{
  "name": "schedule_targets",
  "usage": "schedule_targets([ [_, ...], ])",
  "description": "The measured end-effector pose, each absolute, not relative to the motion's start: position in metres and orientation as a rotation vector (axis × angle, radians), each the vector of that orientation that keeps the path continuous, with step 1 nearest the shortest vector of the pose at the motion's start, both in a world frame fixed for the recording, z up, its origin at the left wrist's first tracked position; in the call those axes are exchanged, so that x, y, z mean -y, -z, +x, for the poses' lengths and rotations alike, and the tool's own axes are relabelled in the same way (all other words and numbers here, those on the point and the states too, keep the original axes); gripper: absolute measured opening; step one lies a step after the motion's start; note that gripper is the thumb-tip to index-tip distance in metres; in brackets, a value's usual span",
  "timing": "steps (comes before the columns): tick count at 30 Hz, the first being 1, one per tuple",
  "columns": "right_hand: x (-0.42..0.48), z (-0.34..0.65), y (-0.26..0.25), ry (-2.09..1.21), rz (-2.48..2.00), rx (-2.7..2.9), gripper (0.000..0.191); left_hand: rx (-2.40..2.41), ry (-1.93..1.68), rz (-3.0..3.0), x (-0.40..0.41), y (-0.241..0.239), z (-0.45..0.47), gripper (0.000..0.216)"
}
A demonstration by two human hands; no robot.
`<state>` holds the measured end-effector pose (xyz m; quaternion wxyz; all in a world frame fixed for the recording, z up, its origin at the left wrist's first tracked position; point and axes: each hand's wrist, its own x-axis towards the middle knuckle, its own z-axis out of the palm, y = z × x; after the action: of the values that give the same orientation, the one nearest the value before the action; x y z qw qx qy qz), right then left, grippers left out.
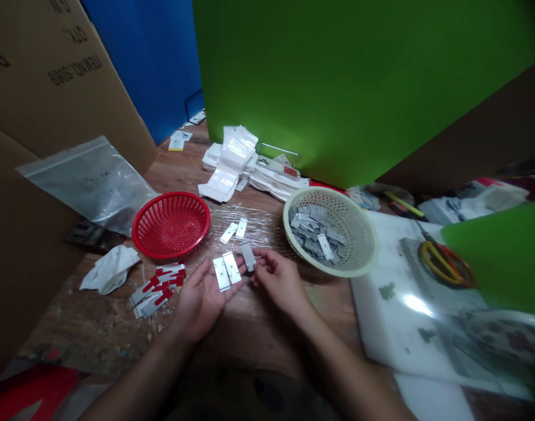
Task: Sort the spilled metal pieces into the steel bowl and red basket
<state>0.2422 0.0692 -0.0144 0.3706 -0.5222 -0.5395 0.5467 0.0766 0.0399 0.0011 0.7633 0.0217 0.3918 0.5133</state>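
My left hand [201, 301] lies palm up over the wooden table [232, 333], and two white rectangular strips [226, 272] rest side by side on its fingers. My right hand [279, 278] is just to the right, its fingertips pinched on a small grey metal plate [248, 256]. The plate is held right beside the strips. Two more white strips [234, 230] lie on clear plastic film farther back. A cream basket [357, 231] to the right holds several grey metal plates [316, 231].
An empty red basket [171, 225] stands at the left, with red-and-white peeled tabs [158, 289] and crumpled white paper [109, 270] in front of it. White packets [230, 164] are piled at the back. Scissors [445, 263] lie on a white board at the right. Cardboard boxes and green panels surround the table.
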Motion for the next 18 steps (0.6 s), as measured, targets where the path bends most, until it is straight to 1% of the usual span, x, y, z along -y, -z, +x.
schedule_targets([
  [2, -0.062, 0.24, 0.007, -1.168, -1.316, 1.642, 0.03, -0.848, -1.135, 0.033, -0.041, 0.0, 0.077, 0.047],
  [3, -0.06, 0.24, 0.003, -1.104, -1.277, 1.743, 0.028, -0.844, -1.147, 0.027, -0.041, 0.0, 0.076, 0.047],
  [5, -0.058, 0.243, -0.002, -1.096, -1.216, 1.814, 0.021, -0.847, -1.159, 0.019, -0.042, 0.001, 0.076, 0.046],
  [7, -0.065, 0.248, -0.002, -1.089, -1.259, 1.743, 0.018, -0.856, -1.143, 0.016, -0.042, 0.003, 0.075, 0.047],
  [9, -0.078, 0.253, 0.004, -0.995, -1.364, 1.724, 0.019, -0.857, -1.131, 0.011, -0.041, 0.004, 0.073, 0.048],
  [12, -0.103, 0.253, 0.014, -0.854, -1.458, 1.859, 0.021, -0.863, -1.129, -0.004, -0.04, 0.004, 0.073, 0.05],
  [18, -0.133, 0.23, 0.021, -0.832, -1.476, 2.039, 0.024, -0.915, -1.152, 0.024, -0.039, -0.001, 0.071, 0.048],
])
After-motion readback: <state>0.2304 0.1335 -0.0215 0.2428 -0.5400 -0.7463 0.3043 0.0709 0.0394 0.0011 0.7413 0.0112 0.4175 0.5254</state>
